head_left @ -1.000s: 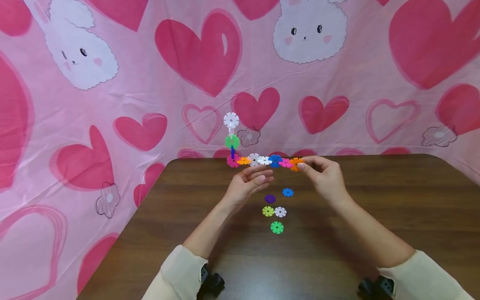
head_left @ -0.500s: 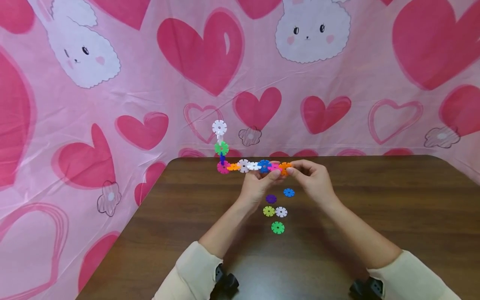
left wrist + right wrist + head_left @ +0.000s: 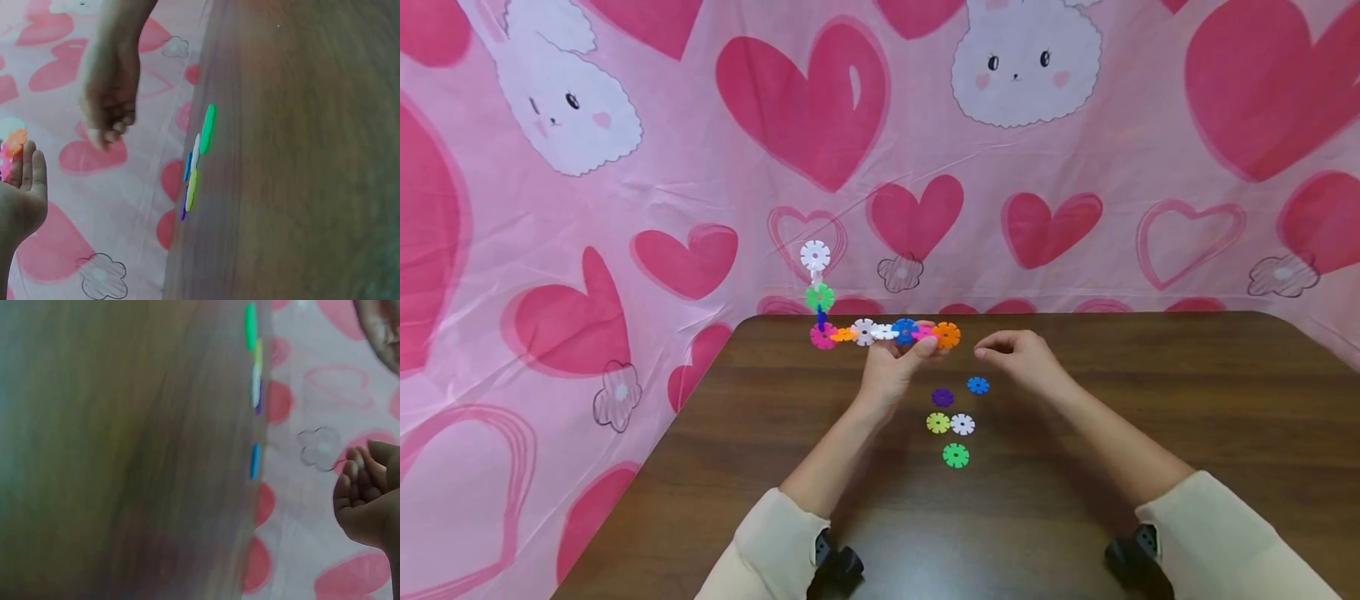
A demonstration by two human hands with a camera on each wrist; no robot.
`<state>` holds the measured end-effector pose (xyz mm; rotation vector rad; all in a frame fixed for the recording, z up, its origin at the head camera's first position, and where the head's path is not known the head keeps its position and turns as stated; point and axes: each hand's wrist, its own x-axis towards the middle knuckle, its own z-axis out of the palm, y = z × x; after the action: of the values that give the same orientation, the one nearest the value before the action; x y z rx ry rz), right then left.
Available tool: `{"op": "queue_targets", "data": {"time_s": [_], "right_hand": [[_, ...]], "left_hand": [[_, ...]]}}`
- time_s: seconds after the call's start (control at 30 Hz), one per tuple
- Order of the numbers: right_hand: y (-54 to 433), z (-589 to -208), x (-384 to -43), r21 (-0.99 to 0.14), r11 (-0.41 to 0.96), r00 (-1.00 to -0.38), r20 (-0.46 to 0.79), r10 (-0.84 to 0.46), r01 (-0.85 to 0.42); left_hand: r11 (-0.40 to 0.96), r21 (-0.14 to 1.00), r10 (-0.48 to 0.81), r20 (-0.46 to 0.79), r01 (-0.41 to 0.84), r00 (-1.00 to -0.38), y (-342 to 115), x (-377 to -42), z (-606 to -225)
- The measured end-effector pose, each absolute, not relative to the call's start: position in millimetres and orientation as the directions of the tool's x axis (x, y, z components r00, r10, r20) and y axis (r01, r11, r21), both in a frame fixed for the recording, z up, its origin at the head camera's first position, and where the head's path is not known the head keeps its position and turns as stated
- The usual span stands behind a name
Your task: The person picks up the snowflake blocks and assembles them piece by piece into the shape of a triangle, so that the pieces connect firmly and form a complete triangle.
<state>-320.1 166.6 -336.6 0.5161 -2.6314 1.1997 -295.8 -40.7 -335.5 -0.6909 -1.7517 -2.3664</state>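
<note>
In the head view, my left hand (image 3: 889, 375) pinches a chain of interlocking plastic snowflake discs close to its right end, thumb over a pink disc (image 3: 924, 334). The end piece is an orange disc (image 3: 947, 336), just beyond the fingertips. Leftward run a blue disc (image 3: 904, 332), white ones, a small orange one and a magenta disc (image 3: 823, 336). From there the chain turns upward through a green disc (image 3: 819, 297) to a white disc (image 3: 815, 256) on top. My right hand (image 3: 1028, 360) hovers apart to the right, fingers loosely bent with nothing between them.
Loose discs lie on the brown table (image 3: 737, 483) below the hands: blue (image 3: 977, 385), purple (image 3: 942, 397), yellow (image 3: 937, 423), white (image 3: 962, 424) and green (image 3: 956, 455). A pink heart-patterned cloth (image 3: 925, 150) hangs behind the table's far edge.
The left hand first moved right along the chain and took hold near its orange end. The right hand then let go of that end and drew away, while the chain shifted left.
</note>
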Motion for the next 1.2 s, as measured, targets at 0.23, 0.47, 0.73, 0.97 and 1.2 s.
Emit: {"op": "queue_targets", "data": {"time_s": [0.23, 0.47, 0.73, 0.97, 1.2], "right_hand": [[175.1, -359.4, -349.0, -0.496, 0.76, -0.906, 0.18, -0.382, -0.419], [173.0, -368.2, -362.4, -0.351, 0.829, -0.897, 0.096, -0.431, -0.435], [171.0, -367.2, -362.2, -0.35, 0.84, -0.908, 0.1, -0.406, -0.414], [176.6, -365.6, -352.3, -0.401, 0.799, -0.894, 0.222, -0.39, -0.448], [180.6, -354.5, -331.2, -0.643, 0.684, -0.936, 0.185, -0.299, -0.345]], "left_hand": [[-0.32, 0.874, 0.163, 0.432, 0.367, -0.887, -43.1, -295.6, -336.3], [-0.324, 0.867, 0.169, 0.447, 0.379, -0.878, -41.6, -298.1, -337.4], [-0.31, 0.873, 0.177, 0.442, 0.377, -0.879, -40.6, -299.4, -337.6], [-0.324, 0.868, 0.174, 0.446, 0.376, -0.878, -39.0, -300.7, -339.5], [-0.307, 0.873, 0.172, 0.442, 0.378, -0.881, -39.6, -301.1, -340.7]]}}
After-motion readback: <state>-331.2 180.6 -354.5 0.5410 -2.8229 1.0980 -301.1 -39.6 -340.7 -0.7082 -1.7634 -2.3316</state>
